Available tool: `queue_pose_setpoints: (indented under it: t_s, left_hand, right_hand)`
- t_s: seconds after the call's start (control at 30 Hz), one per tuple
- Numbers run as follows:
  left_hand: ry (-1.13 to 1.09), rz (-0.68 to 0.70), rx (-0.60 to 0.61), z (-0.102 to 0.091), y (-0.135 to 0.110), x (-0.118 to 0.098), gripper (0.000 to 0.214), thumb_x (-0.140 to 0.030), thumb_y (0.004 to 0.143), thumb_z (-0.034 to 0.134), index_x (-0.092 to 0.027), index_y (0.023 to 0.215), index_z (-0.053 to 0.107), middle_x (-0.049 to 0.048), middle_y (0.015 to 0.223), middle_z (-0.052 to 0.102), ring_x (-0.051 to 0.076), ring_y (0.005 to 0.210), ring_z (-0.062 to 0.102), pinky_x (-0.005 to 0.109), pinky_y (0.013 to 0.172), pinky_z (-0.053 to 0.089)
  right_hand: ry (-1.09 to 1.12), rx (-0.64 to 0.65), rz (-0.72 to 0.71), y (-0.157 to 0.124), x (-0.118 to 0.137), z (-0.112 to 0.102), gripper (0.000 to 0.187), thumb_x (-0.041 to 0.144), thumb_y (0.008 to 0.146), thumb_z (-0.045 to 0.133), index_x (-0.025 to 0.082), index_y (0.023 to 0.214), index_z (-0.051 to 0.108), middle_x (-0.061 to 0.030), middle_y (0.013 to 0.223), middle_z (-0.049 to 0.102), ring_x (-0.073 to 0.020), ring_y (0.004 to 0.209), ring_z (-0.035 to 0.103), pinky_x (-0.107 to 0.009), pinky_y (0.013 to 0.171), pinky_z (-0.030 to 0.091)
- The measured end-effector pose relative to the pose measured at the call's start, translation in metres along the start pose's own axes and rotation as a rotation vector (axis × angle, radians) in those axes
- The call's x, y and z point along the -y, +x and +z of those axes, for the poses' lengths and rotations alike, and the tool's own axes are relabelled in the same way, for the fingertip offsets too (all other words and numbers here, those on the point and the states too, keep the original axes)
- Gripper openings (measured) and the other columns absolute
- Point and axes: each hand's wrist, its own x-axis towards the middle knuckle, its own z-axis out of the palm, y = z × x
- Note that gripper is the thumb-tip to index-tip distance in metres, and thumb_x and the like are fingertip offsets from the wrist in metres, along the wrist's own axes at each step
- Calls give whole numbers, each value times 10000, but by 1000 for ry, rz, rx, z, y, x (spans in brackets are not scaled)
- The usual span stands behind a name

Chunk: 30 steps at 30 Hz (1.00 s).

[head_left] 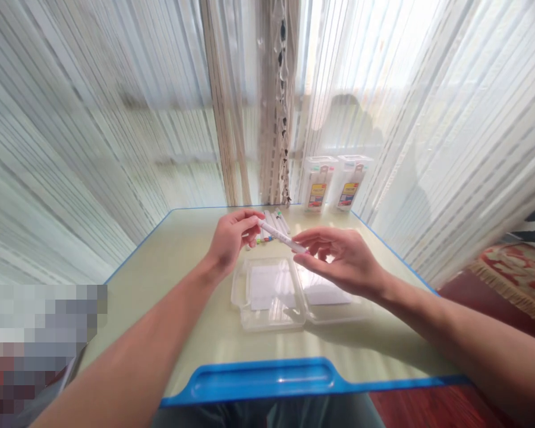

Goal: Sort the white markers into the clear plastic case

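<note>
holding 1 white pen [279,233] are 2 hands [234,236] [345,257]; beyond stand 2 boxes [317,193] [350,191].

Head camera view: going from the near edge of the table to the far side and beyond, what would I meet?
Blue trough → open clear case → loose pens → two upright clear cases → striped curtain.

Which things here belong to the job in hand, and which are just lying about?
Likely in use:
slim white pen between left hand and right hand
white pens with coloured ends
open clear plastic case

Likely just nearby:
two upright clear plastic boxes with yellow labels
red-and-cream fringed cloth
</note>
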Motion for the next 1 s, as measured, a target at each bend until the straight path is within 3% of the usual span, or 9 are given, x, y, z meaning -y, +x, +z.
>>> queue_pose_setpoints:
  t_s: [0.1, 0.23, 0.4, 0.53, 0.7, 0.87, 1.0]
  left_hand:
    - [40, 2, 3, 0, 0, 1, 114, -218, 740, 686, -118, 769, 734, 13, 583, 533, 97, 498, 444, 237, 453, 336]
    - [122, -38, 63, 1, -1, -1, 118, -207, 755, 639, -122, 716, 711, -22, 504, 438, 69, 445, 340, 231, 439, 208]
    - [295, 24, 135, -4, 2, 5, 31, -145, 733, 636, -144, 711, 658, -6, 525, 528, 86, 484, 444, 229, 472, 273]
    - [392, 46, 240, -14, 6, 8, 52, -170, 749, 669, -150, 706, 649, 30, 580, 616, 100, 509, 500, 239, 492, 310]
    - [438, 15, 373, -23, 7, -4, 134, -272, 757, 738, -138, 759, 742, 54, 660, 678, 97, 531, 485, 248, 509, 320]
    - [418, -20, 411, -28, 8, -10, 156, -285, 725, 755, -136, 767, 775, 45, 638, 659, 109, 548, 491, 251, 516, 308]
    - [452, -30, 481, -33, 9, -12, 133, -266, 742, 736, -137, 715, 755, 37, 655, 655, 130, 633, 552, 273, 625, 390]
  right_hand:
    - [-52, 34, -55, -2, 4, 0, 273, 343, 837, 793, 169, 1044, 759, -63, 816, 768, -141, 599, 668, -241, 495, 534]
    - [-159, 164, -283, -8, 12, 5, 252, 274, 858, 780, 186, 1092, 748, -36, 778, 748, -118, 565, 641, -225, 503, 515]
    - [-297, 272, -495, -14, 16, 18, 220, 222, 912, 718, 181, 1128, 717, -61, 843, 767, -140, 628, 675, -258, 612, 553]
    - [-337, 264, -536, -16, 19, 25, 208, 199, 905, 715, 163, 1110, 707, -69, 845, 773, -151, 625, 681, -264, 602, 552]
    - [-341, 179, -516, -17, 26, 29, 188, 170, 863, 710, 173, 1051, 716, -39, 746, 747, -133, 551, 654, -246, 556, 539]
    - [-293, 254, -485, -18, 28, 28, 227, 154, 850, 716, 153, 1077, 715, -48, 788, 751, -131, 569, 637, -248, 566, 532]
    - [-267, 318, -492, -19, 27, 32, 232, 164, 859, 730, 141, 1089, 708, -45, 799, 752, -136, 607, 633, -252, 580, 514]
